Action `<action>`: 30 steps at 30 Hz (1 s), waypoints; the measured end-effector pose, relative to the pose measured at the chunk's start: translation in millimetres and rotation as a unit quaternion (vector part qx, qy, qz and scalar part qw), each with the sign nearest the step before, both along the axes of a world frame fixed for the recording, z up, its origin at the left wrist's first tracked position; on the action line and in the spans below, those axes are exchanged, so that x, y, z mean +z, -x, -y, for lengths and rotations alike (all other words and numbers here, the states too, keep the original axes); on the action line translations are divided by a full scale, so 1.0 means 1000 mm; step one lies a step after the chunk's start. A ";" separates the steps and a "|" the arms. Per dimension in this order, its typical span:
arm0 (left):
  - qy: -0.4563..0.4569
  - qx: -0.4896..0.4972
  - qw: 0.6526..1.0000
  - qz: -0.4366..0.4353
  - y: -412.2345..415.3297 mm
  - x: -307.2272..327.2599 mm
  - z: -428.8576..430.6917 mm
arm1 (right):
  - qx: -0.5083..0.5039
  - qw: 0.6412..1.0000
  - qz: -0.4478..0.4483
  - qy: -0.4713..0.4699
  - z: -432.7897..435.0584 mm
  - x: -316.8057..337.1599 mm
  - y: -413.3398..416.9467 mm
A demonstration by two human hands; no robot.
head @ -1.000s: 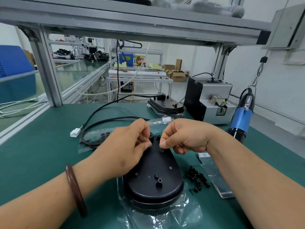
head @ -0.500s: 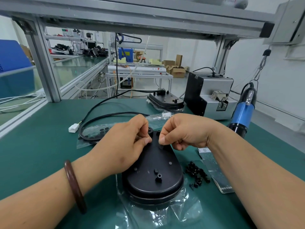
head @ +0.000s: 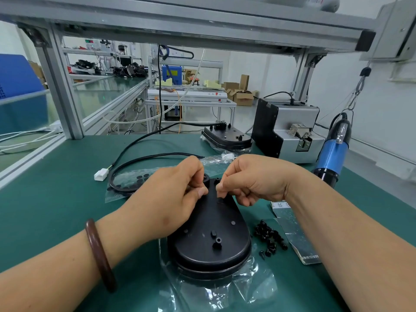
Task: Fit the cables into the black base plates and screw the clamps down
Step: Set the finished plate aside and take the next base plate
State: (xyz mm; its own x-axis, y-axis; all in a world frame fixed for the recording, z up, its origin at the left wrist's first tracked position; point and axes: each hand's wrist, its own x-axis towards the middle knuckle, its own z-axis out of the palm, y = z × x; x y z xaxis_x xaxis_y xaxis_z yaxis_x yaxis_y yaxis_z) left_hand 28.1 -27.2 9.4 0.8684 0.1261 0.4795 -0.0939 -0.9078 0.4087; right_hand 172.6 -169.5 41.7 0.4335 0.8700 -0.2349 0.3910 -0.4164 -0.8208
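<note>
The left hand (head: 166, 199) and the right hand (head: 254, 181) meet in the middle of the frame, just above the narrow far end of the black base plate (head: 209, 235). On each hand the fingers are curled and the tip of the thumb is pressed against the tip of the forefinger. What is between the tips is too small to see, so I cannot tell if they pinch something. The two hands are close but do not touch each other.

The base plate lies flat at the lower centre on a clear plastic bag (head: 202, 289), with small round posts standing up from its top. The black cable (head: 144, 158) makes a loop on the green mat (head: 45, 210) to the left of the hands, and one part of it goes behind the left hand and is hidden there. Its white connector (head: 100, 175) lies at the centre left.

A brown bracelet (head: 99, 253) is on the left wrist. A small heap of black screws (head: 270, 237) lies just right of the plate. Further up, more base plates (head: 227, 136) are stacked beside a grey machine (head: 292, 131). At the right edge hangs a blue electric screwdriver (head: 333, 152).
</note>
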 end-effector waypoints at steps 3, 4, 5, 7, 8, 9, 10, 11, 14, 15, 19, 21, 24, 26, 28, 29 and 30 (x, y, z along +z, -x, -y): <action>-0.020 -0.027 0.999 0.002 0.005 0.003 0.002 | -0.004 1.000 -0.007 0.002 0.000 0.001 0.000; -0.028 -0.039 0.999 0.003 0.006 0.004 0.003 | -0.005 1.000 -0.008 0.002 0.000 0.001 0.001; -0.034 -0.053 0.998 0.003 0.008 0.005 0.004 | -0.006 1.000 -0.008 0.002 0.001 0.001 0.001; -0.041 -0.079 0.996 -0.002 0.011 0.007 0.007 | -0.004 1.000 -0.006 0.002 0.000 0.002 0.002; -0.045 -0.088 0.995 -0.008 0.012 0.008 0.008 | -0.004 1.000 -0.005 0.003 0.000 0.002 0.002; -0.050 -0.095 0.994 -0.014 0.013 0.009 0.008 | -0.004 1.000 -0.004 0.003 0.000 0.002 0.002; -0.056 -0.100 0.993 -0.020 0.013 0.009 0.009 | -0.003 1.000 -0.003 0.003 0.000 0.002 0.002; -0.063 -0.103 0.992 -0.025 0.013 0.009 0.009 | -0.003 1.000 -0.002 0.004 0.000 0.002 0.002; -0.083 -0.107 0.990 -0.034 0.012 0.008 0.008 | 0.003 1.000 0.004 0.007 0.000 0.001 0.002; -0.085 -0.109 0.990 -0.037 0.011 0.008 0.008 | 0.007 1.000 0.009 0.008 0.001 0.002 0.001; -0.076 -0.114 0.989 -0.049 0.010 0.006 0.006 | 0.027 0.999 0.042 0.011 0.003 0.005 0.002; -0.067 -0.115 0.990 -0.055 0.009 0.006 0.006 | 0.009 0.999 0.051 -0.005 0.004 0.006 0.000; -0.070 -0.116 0.989 -0.065 0.009 0.004 0.004 | -0.041 0.997 0.064 -0.035 0.005 0.005 -0.006; -0.083 -0.118 0.987 -0.071 0.008 0.003 0.003 | -0.051 0.996 0.056 -0.038 0.005 0.004 -0.008; -0.097 -0.120 0.985 -0.081 0.008 0.003 0.003 | -0.059 0.996 0.048 -0.036 0.004 0.003 -0.007; -0.102 -0.121 0.983 -0.088 0.008 0.003 0.003 | -0.063 0.996 0.045 -0.037 0.002 0.002 -0.006; -0.105 -0.121 0.982 -0.097 0.008 0.002 0.003 | -0.068 0.996 0.044 -0.039 0.002 0.002 -0.006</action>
State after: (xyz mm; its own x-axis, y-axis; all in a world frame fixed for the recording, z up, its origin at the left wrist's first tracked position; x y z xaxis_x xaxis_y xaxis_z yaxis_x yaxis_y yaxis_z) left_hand 20.5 -30.7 11.8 0.9384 -0.1799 0.2948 -0.2567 -0.9345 0.2467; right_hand 178.5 -171.2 43.4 0.5641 0.8161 -0.1254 0.4066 -0.4067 -0.8181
